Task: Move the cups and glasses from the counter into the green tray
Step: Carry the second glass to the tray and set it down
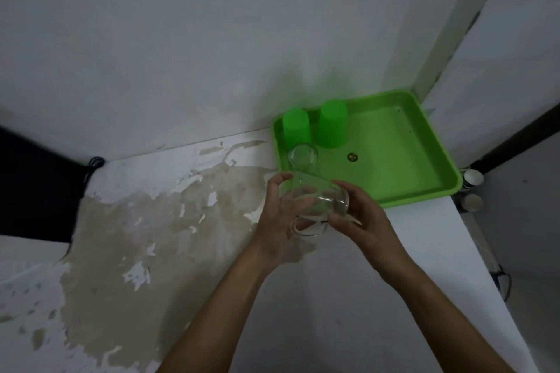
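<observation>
A clear glass mug with a handle hangs tilted just in front of the green tray, held between both hands. My left hand wraps its left side and my right hand grips its right side. In the tray's back left corner stand two green plastic cups upside down, one at the left and one to its right. A clear glass stands in front of them inside the tray. The rest of the tray floor is bare.
The white counter has a large worn brown patch at the left. The wall rises right behind the tray. Two paper cups sit below the counter's right edge. A dark cable lies at the back left.
</observation>
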